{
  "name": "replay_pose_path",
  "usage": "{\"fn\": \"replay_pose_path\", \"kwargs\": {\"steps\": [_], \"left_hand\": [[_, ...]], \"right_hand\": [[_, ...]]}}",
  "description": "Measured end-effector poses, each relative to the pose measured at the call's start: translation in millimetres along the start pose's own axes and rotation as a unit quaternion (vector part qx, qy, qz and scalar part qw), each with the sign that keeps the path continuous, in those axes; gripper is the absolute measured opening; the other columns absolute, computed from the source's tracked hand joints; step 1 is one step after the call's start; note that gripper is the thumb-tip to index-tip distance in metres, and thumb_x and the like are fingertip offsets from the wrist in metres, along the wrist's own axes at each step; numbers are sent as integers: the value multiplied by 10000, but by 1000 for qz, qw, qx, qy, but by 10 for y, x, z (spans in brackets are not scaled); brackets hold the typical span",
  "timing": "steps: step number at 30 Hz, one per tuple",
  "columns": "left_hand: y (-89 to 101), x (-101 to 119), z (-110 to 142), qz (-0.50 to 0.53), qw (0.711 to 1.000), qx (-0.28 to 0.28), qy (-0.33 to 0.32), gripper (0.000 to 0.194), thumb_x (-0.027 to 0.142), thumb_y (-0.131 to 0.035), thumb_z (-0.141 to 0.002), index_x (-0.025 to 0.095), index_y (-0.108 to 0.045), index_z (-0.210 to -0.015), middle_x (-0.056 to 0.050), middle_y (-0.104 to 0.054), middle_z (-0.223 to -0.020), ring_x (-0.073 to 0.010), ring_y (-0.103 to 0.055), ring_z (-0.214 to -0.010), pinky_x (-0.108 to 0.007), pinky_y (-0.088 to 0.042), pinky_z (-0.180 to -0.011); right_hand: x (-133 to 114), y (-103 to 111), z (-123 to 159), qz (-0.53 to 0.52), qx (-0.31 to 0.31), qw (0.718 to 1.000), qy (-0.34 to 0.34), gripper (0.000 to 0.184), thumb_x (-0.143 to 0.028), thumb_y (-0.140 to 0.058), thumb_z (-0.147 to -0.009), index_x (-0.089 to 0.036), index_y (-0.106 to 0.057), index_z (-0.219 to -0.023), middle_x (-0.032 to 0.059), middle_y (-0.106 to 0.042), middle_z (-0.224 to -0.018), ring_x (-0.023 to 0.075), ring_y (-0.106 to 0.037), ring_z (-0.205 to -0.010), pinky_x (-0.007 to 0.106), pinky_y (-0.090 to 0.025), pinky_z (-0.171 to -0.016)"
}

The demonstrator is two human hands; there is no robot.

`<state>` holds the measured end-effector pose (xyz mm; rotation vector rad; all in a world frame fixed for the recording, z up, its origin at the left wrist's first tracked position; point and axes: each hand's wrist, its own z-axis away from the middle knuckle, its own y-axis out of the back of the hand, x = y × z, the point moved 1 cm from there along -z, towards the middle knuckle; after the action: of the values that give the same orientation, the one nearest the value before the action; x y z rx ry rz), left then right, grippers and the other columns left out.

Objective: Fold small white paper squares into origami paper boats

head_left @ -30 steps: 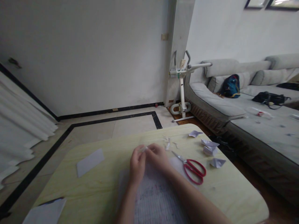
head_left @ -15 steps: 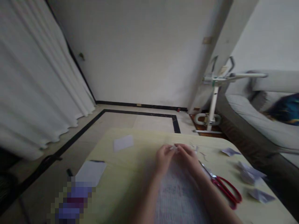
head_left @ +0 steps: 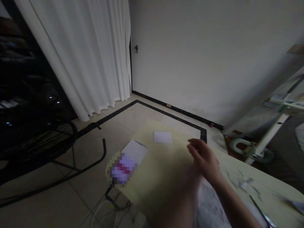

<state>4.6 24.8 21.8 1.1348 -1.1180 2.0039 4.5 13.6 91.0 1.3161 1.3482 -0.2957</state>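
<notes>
My right hand is raised over the table with its thumb and forefinger curled close together. Whatever may be between the fingertips is too small to make out. My left hand is smeared by motion and lies partly behind the right one, so its fingers do not show. Beneath my forearms is a sheet of paper with faint markings. To the right lie thin white paper scraps and a pair of scissors, cut off by the frame's lower edge.
A small white paper lies near the table's far edge. On the left corner are a white pad and a pixelated purple item. A folded paper piece sits at the right. Beyond the left edge stands a dark-framed chair.
The view has swung left. My hands, earlier together pinching a small white bit of paper, now overlap, the right in front. The scissors have shifted toward the lower right of the view.
</notes>
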Motion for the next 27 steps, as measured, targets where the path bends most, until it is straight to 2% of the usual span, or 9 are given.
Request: {"fn": "replay_pose_path", "kwargs": {"steps": [1,3,6,9,13,17,22,25,27], "left_hand": [[4,18,4,20,1000,-15,7,179,320,-598,-728,157,-628,-795,-80,-678,-729,-151,-645,-589,-251,-504,-541],[13,32,3,98,993,-68,21,210,325,-618,-707,127,-613,-777,-82,-665,-702,-134,-633,-552,-240,-500,-540],[32,4,-19,244,958,-141,50,290,324,-722,-590,95,-604,-722,-69,-640,-656,-109,-609,-507,-200,-469,-500],[52,-41,-54,321,930,-171,62,329,306,-777,-514,88,-610,-696,-69,-639,-640,-114,-608,-507,-196,-450,-482],[76,-61,-89,339,923,-168,67,317,284,-778,-515,95,-605,-701,-56,-638,-634,-110,-601,-507,-210,-449,-507],[105,-34,-107,351,920,-163,64,303,268,-773,-526,97,-598,-706,-50,-632,-635,-108,-597,-522,-208,-441,-510],[116,-36,-116,361,917,-152,69,312,248,-769,-529,107,-583,-736,-44,-631,-626,-106,-599,-510,-195,-441,-495],[102,-47,-114,358,919,-151,67,272,234,-747,-557,108,-580,-731,-45,-634,-629,-103,-600,-501,-190,-443,-483],[93,-44,-112,351,922,-146,73,244,217,-732,-572,108,-577,-724,-47,-636,-625,-100,-595,-485,-186,-437,-467]], "right_hand": [[-85,-254,-17,34,-77,996,12,291,-404,-579,-784,-195,-620,-983,55,-647,-801,168,-605,-677,294,-474,-631],[-160,-733,-41,92,-165,982,26,280,-424,-558,-796,-197,-635,-941,65,-654,-812,164,-595,-634,295,-458,-604],[-148,-1260,-76,177,-197,964,11,355,-510,-563,-768,-171,-641,-838,108,-655,-799,205,-610,-665,305,-431,-574],[-165,-1524,-103,235,-232,943,-30,451,-598,-491,-779,-170,-628,-822,137,-658,-813,243,-625,-707,323,-423,-569],[-258,-1635,-127,291,-238,924,-66,422,-580,-526,-758,-177,-610,-852,137,-659,-887,269,-627,-783,344,-428,-615],[-272,-1699,-134,283,-258,920,-86,339,-512,-563,-746,-187,-606,-831,95,-664,-874,231,-620,-787,296,-410,-606],[-205,-1702,-132,203,-223,950,-82,175,-353,-614,-717,-189,-568,-756,40,-639,-740,157,-569,-650,240,-353,-537],[-179,-1579,-182,101,-185,976,-54,150,-300,-596,-727,-187,-511,-679,0,-582,-611,125,-520,-556,223,-332,-499],[-168,-1445,-240,33,-123,991,-42,182,-318,-585,-741,-190,-479,-667,-22,-543,-550,118,-499,-515,221,-339,-490]]}}
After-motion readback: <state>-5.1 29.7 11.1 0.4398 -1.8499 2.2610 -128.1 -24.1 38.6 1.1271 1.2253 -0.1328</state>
